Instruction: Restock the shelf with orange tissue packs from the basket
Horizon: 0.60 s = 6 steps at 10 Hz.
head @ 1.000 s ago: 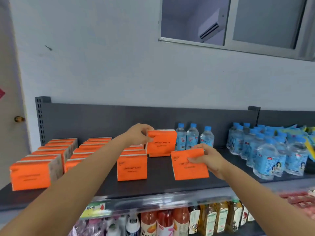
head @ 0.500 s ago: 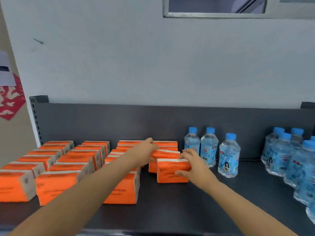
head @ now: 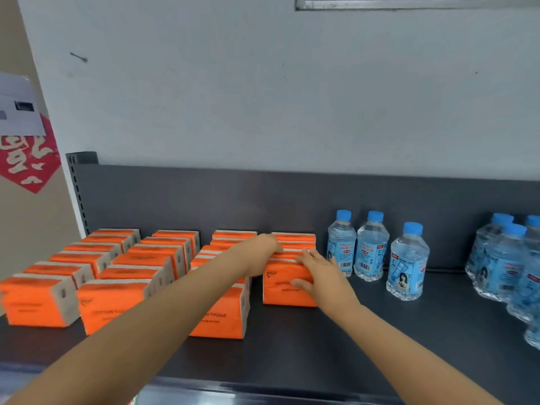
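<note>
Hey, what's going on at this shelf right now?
A person is stocking orange tissue packs on the dark shelf. The right hand holds the front pack of the rightmost row, thumb on its face, fingers over its top, beside the water bottles. The left hand rests on the packs just behind; its fingers are unclear. To the left stand three fuller rows.

Both my arms reach fwd, bare, converging toward centre. L hand [head: 261, 254] is furthest out, wrist bent down, back of hand up; fingers hidden past the knuckles, so grip unclear. R hand [head: 317, 273] sits just beside it: fingers laid over top of a tissue pack [head: 280, 293], thumb on its front face, pinching it.
</note>
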### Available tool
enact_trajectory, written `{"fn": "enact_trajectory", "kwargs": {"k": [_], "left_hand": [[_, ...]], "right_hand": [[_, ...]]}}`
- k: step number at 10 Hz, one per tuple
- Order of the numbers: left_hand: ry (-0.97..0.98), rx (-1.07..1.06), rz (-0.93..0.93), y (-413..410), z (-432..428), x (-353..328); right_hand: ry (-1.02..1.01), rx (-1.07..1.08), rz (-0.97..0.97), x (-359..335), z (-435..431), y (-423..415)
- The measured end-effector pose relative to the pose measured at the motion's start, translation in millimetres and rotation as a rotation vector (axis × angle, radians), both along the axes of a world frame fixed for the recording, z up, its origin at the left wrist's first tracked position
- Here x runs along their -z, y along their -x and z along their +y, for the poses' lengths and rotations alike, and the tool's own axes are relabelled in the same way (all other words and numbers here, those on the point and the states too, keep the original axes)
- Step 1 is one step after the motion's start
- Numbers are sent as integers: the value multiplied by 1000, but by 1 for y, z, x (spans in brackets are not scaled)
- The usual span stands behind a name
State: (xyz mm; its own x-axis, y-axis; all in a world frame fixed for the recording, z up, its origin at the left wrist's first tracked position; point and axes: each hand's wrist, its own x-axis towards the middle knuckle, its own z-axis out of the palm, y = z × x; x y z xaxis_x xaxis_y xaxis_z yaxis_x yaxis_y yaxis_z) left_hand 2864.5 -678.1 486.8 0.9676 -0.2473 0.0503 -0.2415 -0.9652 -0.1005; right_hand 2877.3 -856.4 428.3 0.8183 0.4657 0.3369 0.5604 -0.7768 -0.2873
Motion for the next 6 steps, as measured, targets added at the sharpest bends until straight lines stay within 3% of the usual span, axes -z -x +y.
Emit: {"fn": "enact_trajectory", "kwargs": {"k": [2, 4, 6], "left_hand": [[-10, -13, -30, 10, 0, 1], [-65, -125, -394, 41, 17, -8], [-24, -262, -464, 95, 65, -9]], "right_hand": [[63, 85, -2, -4, 3, 10], [42, 210, 13, -5, -11, 36], [103, 370, -28, -19, -15, 79]]}}
